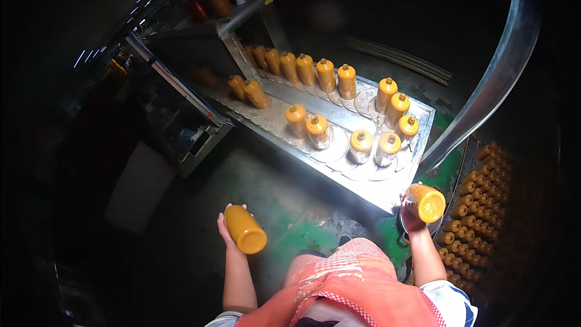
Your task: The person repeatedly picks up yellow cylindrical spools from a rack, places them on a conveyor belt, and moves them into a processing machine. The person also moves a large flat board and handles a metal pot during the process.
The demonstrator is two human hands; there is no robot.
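Observation:
My left hand (pixel 223 230) is closed round an amber-yellow bottle (pixel 244 230), held tilted with its base toward me. On the right, my right hand (pixel 413 217) grips a similar bottle (pixel 427 203), its round base facing up at me; the neck is hidden. Both bottles are in the air on the near side of a metal conveyor (pixel 375 189). Amber bottles stand upright on its round plates, among them one nearest the front edge (pixel 387 148) and another beside it (pixel 361 145). My fingers are partly hidden behind the bottles.
A curved metal strip (pixel 493 85) rises at the right of the conveyor. Many amber bottles (pixel 469 221) are stacked in rows on the right. A metal frame (pixel 233 27) spans the conveyor's far end. At left stands a dark cabinet-like unit (pixel 196 139). The green floor (pixel 302 236) is worn.

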